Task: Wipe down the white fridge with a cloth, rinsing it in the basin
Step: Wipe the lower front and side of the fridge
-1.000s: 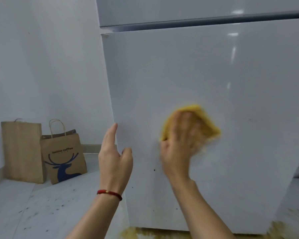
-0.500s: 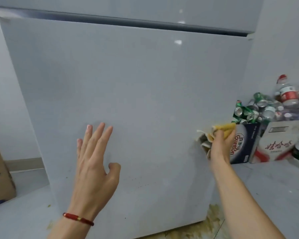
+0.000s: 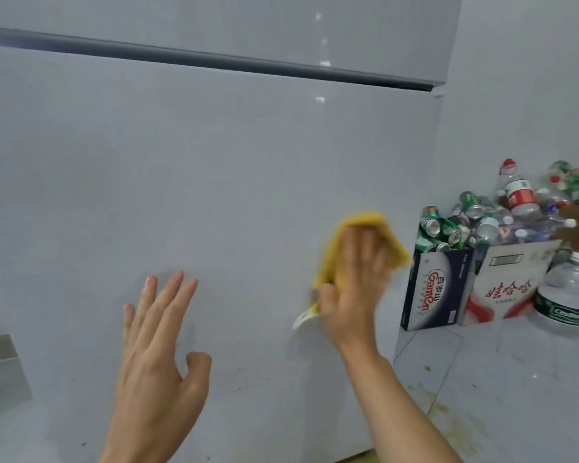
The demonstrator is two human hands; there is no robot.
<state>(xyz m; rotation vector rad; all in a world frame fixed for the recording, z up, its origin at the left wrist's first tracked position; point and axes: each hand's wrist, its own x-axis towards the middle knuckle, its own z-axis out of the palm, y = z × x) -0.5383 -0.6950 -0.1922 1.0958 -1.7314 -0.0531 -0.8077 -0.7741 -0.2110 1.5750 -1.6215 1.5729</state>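
Observation:
The white fridge fills most of the view, with a dark gap between its upper and lower doors. My right hand presses a yellow cloth flat against the lower door near its right edge, fingers straight and spread over it. A pale corner of the cloth hangs below the thumb. My left hand is raised in front of the lower door with its fingers straight and spread, holding nothing. Small dark specks dot the door's lower part. No basin is in view.
Right of the fridge, on the tiled floor, stand a dark blue carton and a white carton heaped with empty cans and plastic bottles. A large water bottle stands beside them. Brown stains mark the floor at the fridge's base.
My right hand moved the cloth from the door's right edge back onto the front face and higher, now flattened over it. The view drew closer. My left hand stays raised and spread.

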